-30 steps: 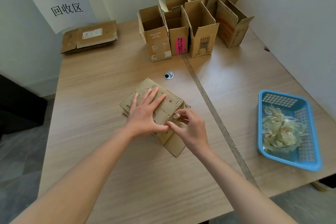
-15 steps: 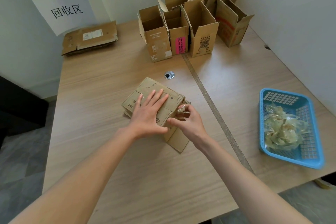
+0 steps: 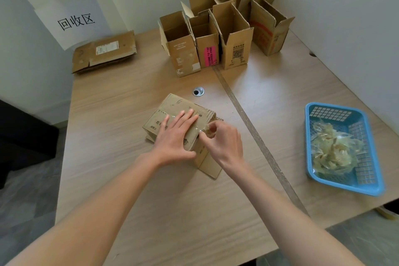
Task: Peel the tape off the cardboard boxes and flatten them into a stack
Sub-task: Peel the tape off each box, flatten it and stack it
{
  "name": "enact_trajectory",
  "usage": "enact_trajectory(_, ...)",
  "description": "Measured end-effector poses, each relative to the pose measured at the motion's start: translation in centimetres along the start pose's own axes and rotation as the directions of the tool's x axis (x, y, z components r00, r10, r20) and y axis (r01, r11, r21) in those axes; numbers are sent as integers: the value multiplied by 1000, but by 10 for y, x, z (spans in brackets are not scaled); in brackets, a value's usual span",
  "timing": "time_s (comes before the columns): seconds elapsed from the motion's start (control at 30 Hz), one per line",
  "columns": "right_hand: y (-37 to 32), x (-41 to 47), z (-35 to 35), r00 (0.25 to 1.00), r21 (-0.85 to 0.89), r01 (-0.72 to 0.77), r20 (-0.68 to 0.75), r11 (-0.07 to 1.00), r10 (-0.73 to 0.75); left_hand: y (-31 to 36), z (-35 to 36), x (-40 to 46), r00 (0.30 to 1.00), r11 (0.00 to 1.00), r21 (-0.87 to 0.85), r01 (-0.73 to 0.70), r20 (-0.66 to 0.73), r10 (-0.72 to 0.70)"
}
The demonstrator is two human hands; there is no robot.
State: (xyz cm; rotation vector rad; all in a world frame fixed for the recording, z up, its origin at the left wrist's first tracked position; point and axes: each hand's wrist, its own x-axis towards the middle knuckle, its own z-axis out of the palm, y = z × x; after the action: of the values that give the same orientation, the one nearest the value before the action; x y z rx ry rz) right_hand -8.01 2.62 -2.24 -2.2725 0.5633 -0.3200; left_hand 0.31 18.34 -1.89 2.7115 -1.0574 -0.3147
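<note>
The left hand (image 3: 176,136) lies flat, fingers straight and spread, pressing down on top of the cardboard box (image 3: 172,110) that sits near the middle of the bench (image 3: 121,114). The right hand (image 3: 222,142) is at the box's right end, its thumb and fingers curled in and pinching a crumpled, translucent strip of tape (image 3: 208,129) that lifts off the upper edge there. Shiny tape also shows on the top panel between the two hands, so the strip seems only partly free.

The step in hand, as I judge it, is the peeling: one hand steadies the box, the other pulls. The box is not yet flat; it keeps its height, and a loose flap sticks out toward the person at the lower right.

The next move probably calls for a steady pull on the strip, low and along the panel, with the flat hand keeping the box from lifting or sliding. If the tape tears, a new edge would have to be picked up. Once the strip is off, it likely belongs in the blue basket (image 3: 336,112) to the right, which already holds a heap of peeled tape (image 3: 330,151).

At the far side of the bench a group of upright open boxes (image 3: 207,45) stands waiting, and in the far left corner lies a stack of flattened cardboard (image 3: 103,52), under a paper sign (image 3: 73,21) on the wall. Much of the task appears to remain.
</note>
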Motion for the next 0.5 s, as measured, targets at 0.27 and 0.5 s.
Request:
enact_trajectory(0.27,11,45,-43,976,-92,184,136,979,-171,-5,1,-3,998,998,-28,-54,-17,53)
enact_trajectory(0.5,16,-4,-27,938,44,174,298,984,-179,-5,4,-3,998,998,-20,-55,-35,54)
